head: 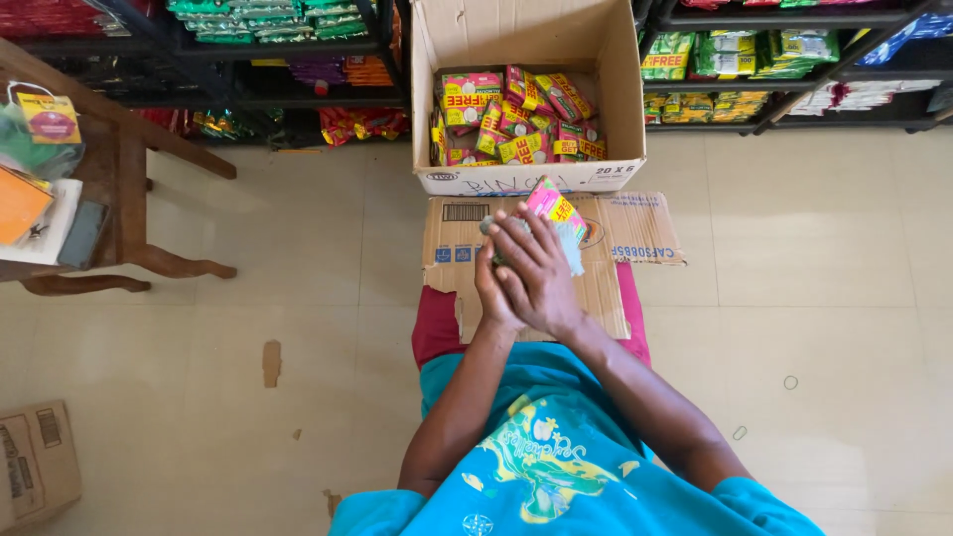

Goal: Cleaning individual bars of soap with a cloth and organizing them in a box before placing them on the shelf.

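pale floor tiles (298,298) are filling the scene, with dark shelves (298,50) of green, red and purple packets running along the back. item: flattened cardboard sheet (635,233), lying across the person's lap and serving as a work surface. item: open cardboard box (526,174), standing on the floor just beyond the sheet and touching its far edge, holding many small pink, yellow and green packets (516,119) in a loose heap. item: left hand (493,288), sitting low and under the right, its fingers curling inward; whatever it is gripping is mostly hidden. item: right hand (541,268), lying over the left, both pressed together above the sheet, fingers closing around a bundle of packets (558,210) whose pink and yellow end is sticking up past the fingertips toward the box. item: wooden stool (129,179), standing well to the left, carrying a pile of papers and a dark phone (82,234). item: second cardboard box (35,462), showing partly at the lower left corner. item: two rubber bands (790,382), lying on the tiles to the right.
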